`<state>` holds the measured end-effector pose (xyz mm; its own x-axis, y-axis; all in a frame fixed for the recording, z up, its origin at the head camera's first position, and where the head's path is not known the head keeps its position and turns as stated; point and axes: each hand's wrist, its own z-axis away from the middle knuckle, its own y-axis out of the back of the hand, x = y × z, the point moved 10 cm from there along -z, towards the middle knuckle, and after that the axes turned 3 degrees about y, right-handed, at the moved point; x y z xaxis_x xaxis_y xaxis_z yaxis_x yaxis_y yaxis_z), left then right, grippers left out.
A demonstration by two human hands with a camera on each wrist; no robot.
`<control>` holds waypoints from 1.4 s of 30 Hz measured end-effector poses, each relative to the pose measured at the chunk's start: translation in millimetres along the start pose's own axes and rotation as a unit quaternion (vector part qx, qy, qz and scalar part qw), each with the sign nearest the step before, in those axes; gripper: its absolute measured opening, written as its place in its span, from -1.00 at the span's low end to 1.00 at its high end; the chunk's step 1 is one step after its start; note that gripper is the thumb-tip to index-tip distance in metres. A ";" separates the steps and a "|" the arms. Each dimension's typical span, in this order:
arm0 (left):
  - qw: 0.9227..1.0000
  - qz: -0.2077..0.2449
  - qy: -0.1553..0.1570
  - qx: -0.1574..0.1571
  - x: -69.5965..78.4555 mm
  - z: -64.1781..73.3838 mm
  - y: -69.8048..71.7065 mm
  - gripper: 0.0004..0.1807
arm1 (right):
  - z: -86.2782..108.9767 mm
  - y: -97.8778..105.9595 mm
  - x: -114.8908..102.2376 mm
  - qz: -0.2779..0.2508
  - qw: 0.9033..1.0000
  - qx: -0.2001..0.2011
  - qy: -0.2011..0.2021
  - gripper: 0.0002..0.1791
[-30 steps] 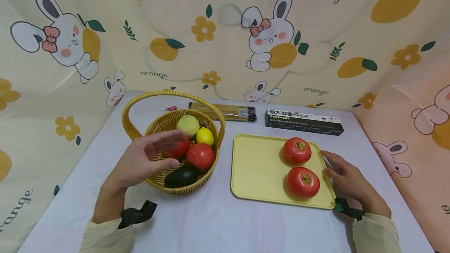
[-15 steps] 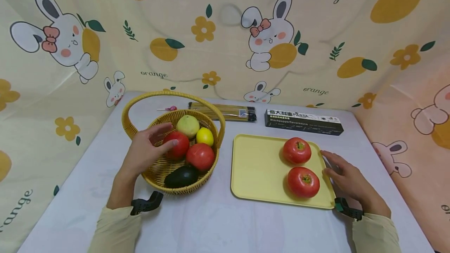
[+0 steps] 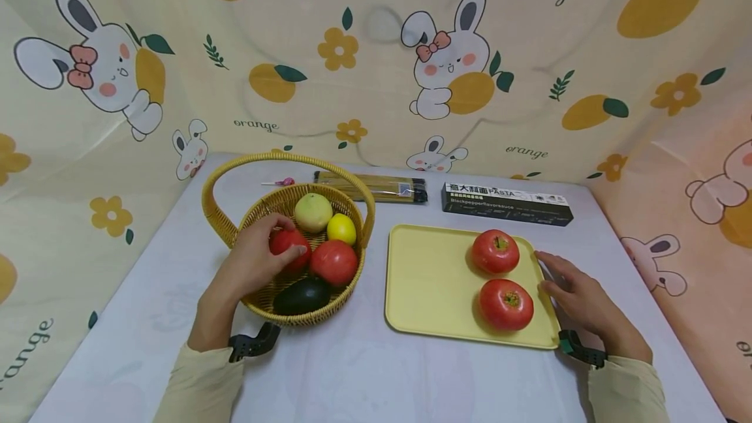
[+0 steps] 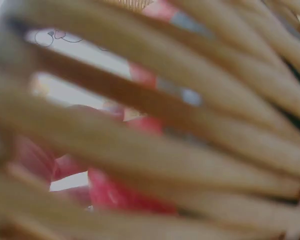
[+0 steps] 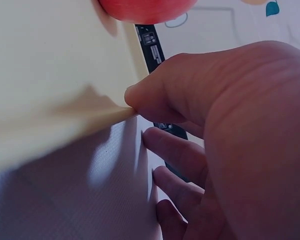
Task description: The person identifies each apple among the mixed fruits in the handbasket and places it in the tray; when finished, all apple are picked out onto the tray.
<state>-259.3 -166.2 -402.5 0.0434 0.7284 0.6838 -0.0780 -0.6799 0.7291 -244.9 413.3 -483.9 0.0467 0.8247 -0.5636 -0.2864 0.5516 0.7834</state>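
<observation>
In the head view, my left hand reaches into a woven basket and grips a red apple. The thumb lies across its near side and the fingers bend over its far left side. Blurred basket strands fill most of the left wrist view, with patches of red showing between them. My right hand rests beside the right edge of a yellow tray. In the right wrist view its thumb touches the tray's rim, fingers loosely bent alongside. Two red apples, a far one and a near one, sit on the tray.
Also in the basket are a pale green round fruit, a yellow lemon, a red round fruit and a dark avocado. Behind lie a lollipop, packaged noodles and a black pasta box. The basket handle arches high.
My left hand has come down from above the basket's left side onto the red apple, its fingers closing in around it. The right hand and the tray have stayed put.
</observation>
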 end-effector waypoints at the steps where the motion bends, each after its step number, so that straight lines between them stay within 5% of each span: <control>1: 1.000 -0.004 -0.004 -0.002 0.8 0.9 0.1 -0.40 | 0.0 0.1 0.1 -0.001 1.000 0.000 -0.001 -0.06; 7: 0.998 -0.045 -0.006 -0.049 3.1 6.3 -7.6 -0.07 | 1.0 0.3 0.7 -0.002 1.000 -0.002 -0.007 -0.05; 13: 0.995 -0.068 0.021 -0.074 1.8 9.0 -15.5 0.05 | 0.7 -0.2 0.5 -0.001 1.000 -0.002 -0.009 -0.06; 18: 0.996 -0.070 0.008 -0.055 4.7 10.6 -12.1 0.01 | 0.2 0.4 -0.6 0.008 1.000 0.002 -0.004 -0.08; 23: 0.998 -0.060 -0.007 0.001 9.6 17.2 2.0 -0.04 | -0.2 0.1 -0.8 0.008 1.000 0.003 -0.004 -0.09; 27: 0.999 -0.008 -0.035 0.035 19.4 27.0 15.9 -0.04 | 0.5 1.0 -1.4 0.006 1.000 0.002 -0.003 -0.08; 30: 0.995 0.057 -0.070 0.032 31.2 35.5 21.1 -0.05 | 1.4 1.1 -1.7 0.004 1.000 0.000 -0.006 -0.08; 36: 0.975 0.171 -0.140 -0.010 63.3 47.8 19.1 -0.08 | 2.3 -0.2 -1.0 -0.006 1.000 -0.003 -0.009 -0.06; 42: 0.933 0.275 -0.220 -0.075 104.7 51.7 -2.0 -0.11 | 0.9 -0.2 -1.4 -0.006 1.000 -0.003 -0.007 -0.07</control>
<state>-203.1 -93.0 -331.0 0.3576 0.1441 0.9227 -0.3469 -0.8969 0.2745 -244.1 412.1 -483.0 0.0633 0.8197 -0.5693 -0.2918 0.5607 0.7749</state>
